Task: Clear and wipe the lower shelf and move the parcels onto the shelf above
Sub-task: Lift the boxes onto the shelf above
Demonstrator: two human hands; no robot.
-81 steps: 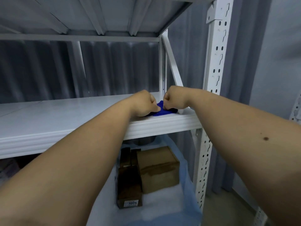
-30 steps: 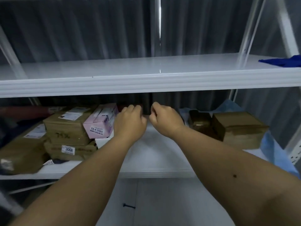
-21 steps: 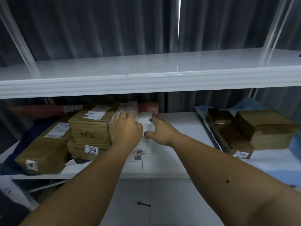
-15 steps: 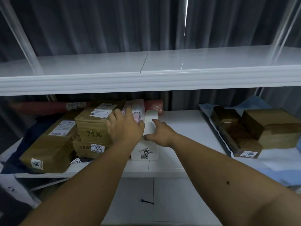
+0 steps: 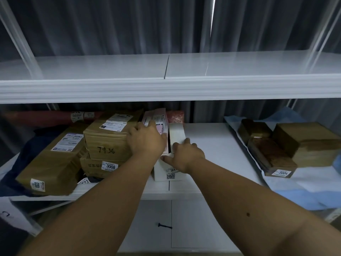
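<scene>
Since the frame half a second earlier, the right hand [image 5: 185, 157] has slid toward 6 o'clock along the white rectangular cardboard box [image 5: 171, 163], and the left hand [image 5: 145, 140] has settled lower on the pink labelled carton [image 5: 156, 120]. The left hand lies over the carton's top, fingers curled round its far edge, grasping it. The right hand rests on the white box with fingers spread and nearly straight, thumb along the near top edge; it presses rather than clenches. Both boxes stand on the white metal lower shelf [image 5: 212, 145], near its centre, the carton just at 9 o'clock of the white box and touching it. At 9 o'clock of the hands, brown cardboard parcels [image 5: 105, 143] are stacked, one tagged 3008; a flatter brown parcel [image 5: 49, 163] leans at the far 9 o'clock side. At 3 o'clock, well apart, three brown wrapped parcels [image 5: 287, 145] sit on pale blue sheeting [image 5: 304, 193]. The white upper shelf [image 5: 166, 87] spans the view at 12 o'clock, before a grey pleated curtain [image 5: 129, 24].
</scene>
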